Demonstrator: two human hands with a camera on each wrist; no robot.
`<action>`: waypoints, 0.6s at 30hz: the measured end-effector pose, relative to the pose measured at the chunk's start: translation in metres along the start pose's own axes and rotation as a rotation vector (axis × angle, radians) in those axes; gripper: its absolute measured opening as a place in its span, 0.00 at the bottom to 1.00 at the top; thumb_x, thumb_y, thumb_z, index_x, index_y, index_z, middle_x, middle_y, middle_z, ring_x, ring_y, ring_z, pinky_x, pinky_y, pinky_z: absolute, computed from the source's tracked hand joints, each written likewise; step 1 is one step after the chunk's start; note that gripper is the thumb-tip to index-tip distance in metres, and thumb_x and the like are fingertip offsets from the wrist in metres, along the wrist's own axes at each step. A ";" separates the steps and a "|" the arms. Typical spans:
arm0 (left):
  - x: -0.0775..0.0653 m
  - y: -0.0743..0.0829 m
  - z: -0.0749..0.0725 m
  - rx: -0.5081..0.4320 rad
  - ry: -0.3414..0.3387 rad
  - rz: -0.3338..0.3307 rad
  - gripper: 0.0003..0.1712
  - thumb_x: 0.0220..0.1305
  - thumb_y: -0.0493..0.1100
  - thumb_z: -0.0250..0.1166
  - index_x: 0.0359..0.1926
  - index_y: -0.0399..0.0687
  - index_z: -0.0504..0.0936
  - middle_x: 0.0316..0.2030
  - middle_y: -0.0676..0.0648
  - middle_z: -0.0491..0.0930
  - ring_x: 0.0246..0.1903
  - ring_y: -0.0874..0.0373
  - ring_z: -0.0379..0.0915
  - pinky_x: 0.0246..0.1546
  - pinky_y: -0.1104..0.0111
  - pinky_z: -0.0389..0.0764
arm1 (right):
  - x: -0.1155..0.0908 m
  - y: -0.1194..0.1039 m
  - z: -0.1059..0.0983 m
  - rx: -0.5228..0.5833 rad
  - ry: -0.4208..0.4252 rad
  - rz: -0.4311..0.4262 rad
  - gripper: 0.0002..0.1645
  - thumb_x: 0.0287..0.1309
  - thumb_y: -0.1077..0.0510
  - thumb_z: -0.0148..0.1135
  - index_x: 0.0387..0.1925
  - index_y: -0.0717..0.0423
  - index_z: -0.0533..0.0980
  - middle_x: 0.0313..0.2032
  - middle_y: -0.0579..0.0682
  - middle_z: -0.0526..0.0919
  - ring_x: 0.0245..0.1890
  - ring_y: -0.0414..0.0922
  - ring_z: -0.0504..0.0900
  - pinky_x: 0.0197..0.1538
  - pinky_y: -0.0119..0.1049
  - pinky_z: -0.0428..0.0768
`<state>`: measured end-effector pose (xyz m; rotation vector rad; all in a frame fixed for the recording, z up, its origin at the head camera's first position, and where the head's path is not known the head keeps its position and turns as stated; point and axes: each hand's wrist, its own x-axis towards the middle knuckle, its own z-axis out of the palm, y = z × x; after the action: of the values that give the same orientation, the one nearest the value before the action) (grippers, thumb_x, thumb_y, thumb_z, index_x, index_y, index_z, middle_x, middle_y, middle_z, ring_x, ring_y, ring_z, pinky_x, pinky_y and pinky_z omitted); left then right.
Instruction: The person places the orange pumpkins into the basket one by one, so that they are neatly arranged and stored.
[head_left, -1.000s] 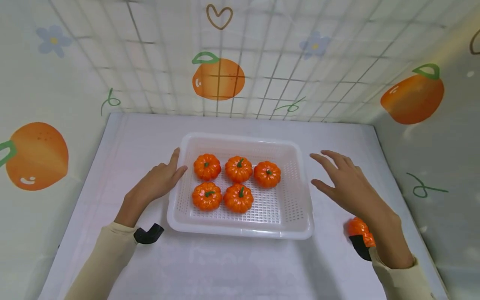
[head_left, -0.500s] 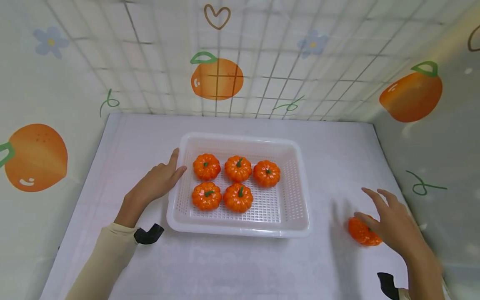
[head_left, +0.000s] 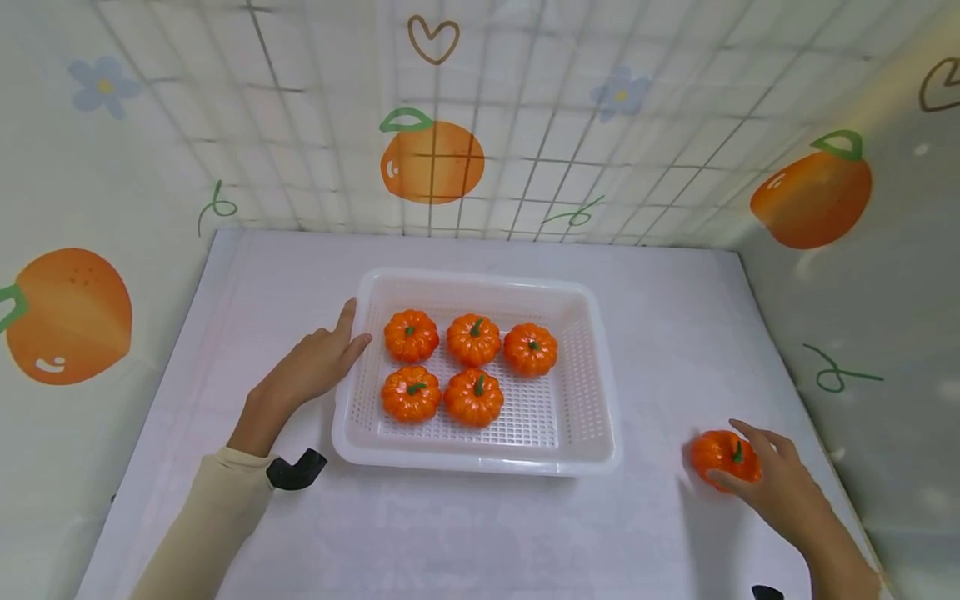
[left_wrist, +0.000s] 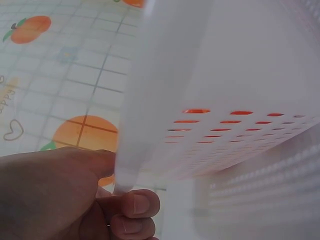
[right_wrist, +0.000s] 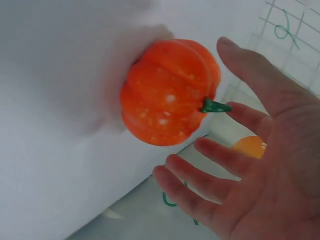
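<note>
My left hand (head_left: pixel 318 358) holds the left rim of a white plastic basket (head_left: pixel 480 463), thumb over the edge. In the left wrist view, curled fingers (left_wrist: pixel 135 204) show under that rim. Inside the basket sit several small orange pumpkins (head_left: pixel 474 398) with green stems, in two rows. Another orange pumpkin (head_left: pixel 722 457) rests on the table to the right, its stem tilted up. Over it my right hand (head_left: pixel 783 483) is spread. The right wrist view shows its thumb and fingers parted around the pumpkin (right_wrist: pixel 170 95), with a gap between palm and stem.
A white-covered table (head_left: pixel 465 533) carries everything. Light curtains (head_left: pixel 555 100) printed with oranges and grid lines stand at the back and both sides. The right side curtain (head_left: pixel 885 400) is close beside the right hand.
My right hand has moved from beside the basket's right end toward the near right, down to the lone pumpkin. The left hand has stayed on the basket rim.
</note>
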<state>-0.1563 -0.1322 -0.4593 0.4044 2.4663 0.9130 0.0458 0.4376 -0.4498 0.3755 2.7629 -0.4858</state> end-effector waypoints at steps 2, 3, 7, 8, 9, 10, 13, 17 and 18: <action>0.000 0.000 0.001 -0.014 0.003 0.002 0.46 0.77 0.61 0.45 0.79 0.52 0.28 0.27 0.46 0.79 0.22 0.57 0.80 0.27 0.59 0.84 | 0.001 0.001 0.003 0.012 -0.011 0.013 0.56 0.60 0.36 0.65 0.74 0.64 0.51 0.62 0.80 0.51 0.52 0.80 0.63 0.44 0.79 0.67; 0.000 -0.001 0.001 -0.018 0.004 0.005 0.46 0.77 0.60 0.45 0.79 0.52 0.28 0.27 0.46 0.79 0.22 0.57 0.81 0.27 0.59 0.84 | 0.002 0.001 0.005 0.015 -0.016 0.017 0.56 0.60 0.36 0.65 0.74 0.64 0.52 0.62 0.80 0.52 0.53 0.79 0.63 0.45 0.78 0.67; 0.001 -0.001 0.002 -0.038 0.005 0.002 0.46 0.77 0.60 0.46 0.79 0.53 0.28 0.27 0.46 0.80 0.22 0.57 0.81 0.27 0.58 0.85 | 0.003 0.001 0.009 0.006 -0.012 0.017 0.55 0.59 0.37 0.66 0.72 0.67 0.54 0.61 0.79 0.54 0.53 0.78 0.63 0.46 0.77 0.68; 0.001 -0.001 0.002 -0.036 0.006 0.000 0.46 0.77 0.60 0.46 0.79 0.53 0.28 0.27 0.46 0.80 0.22 0.57 0.81 0.27 0.58 0.85 | 0.003 0.001 0.009 0.003 -0.010 0.017 0.55 0.59 0.37 0.66 0.72 0.67 0.54 0.60 0.79 0.54 0.53 0.78 0.63 0.46 0.77 0.68; 0.001 -0.001 0.002 -0.034 0.005 0.000 0.46 0.77 0.60 0.46 0.79 0.53 0.28 0.27 0.46 0.80 0.22 0.57 0.81 0.27 0.58 0.85 | 0.004 0.001 0.010 0.001 -0.010 0.020 0.55 0.59 0.37 0.67 0.71 0.67 0.54 0.60 0.80 0.54 0.53 0.78 0.63 0.46 0.77 0.68; 0.001 -0.001 0.002 -0.032 0.005 -0.001 0.46 0.77 0.60 0.46 0.79 0.53 0.28 0.27 0.46 0.80 0.22 0.57 0.81 0.27 0.58 0.85 | 0.004 0.001 0.010 0.000 -0.009 0.023 0.54 0.59 0.38 0.67 0.71 0.68 0.54 0.60 0.80 0.54 0.53 0.78 0.63 0.47 0.77 0.67; 0.001 -0.001 0.002 -0.022 0.003 0.000 0.46 0.77 0.60 0.45 0.79 0.52 0.28 0.27 0.46 0.79 0.22 0.57 0.80 0.27 0.58 0.84 | 0.006 0.001 0.011 0.001 -0.015 0.039 0.53 0.59 0.40 0.68 0.71 0.67 0.54 0.59 0.81 0.54 0.53 0.79 0.62 0.47 0.77 0.67; 0.001 -0.001 0.001 -0.029 0.004 0.001 0.46 0.77 0.60 0.45 0.79 0.53 0.27 0.26 0.46 0.79 0.22 0.57 0.80 0.26 0.58 0.84 | 0.008 -0.001 0.013 0.000 -0.019 0.067 0.52 0.58 0.45 0.70 0.70 0.67 0.54 0.59 0.81 0.54 0.52 0.80 0.62 0.48 0.76 0.67; 0.001 -0.001 0.001 -0.034 0.005 0.000 0.46 0.77 0.61 0.45 0.79 0.54 0.28 0.26 0.46 0.79 0.22 0.57 0.81 0.26 0.58 0.84 | 0.009 -0.001 0.013 -0.001 -0.020 0.076 0.52 0.58 0.45 0.70 0.70 0.67 0.54 0.58 0.81 0.54 0.52 0.80 0.62 0.48 0.76 0.68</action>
<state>-0.1566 -0.1319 -0.4615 0.3915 2.4519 0.9556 0.0404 0.4340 -0.4640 0.4705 2.7182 -0.4667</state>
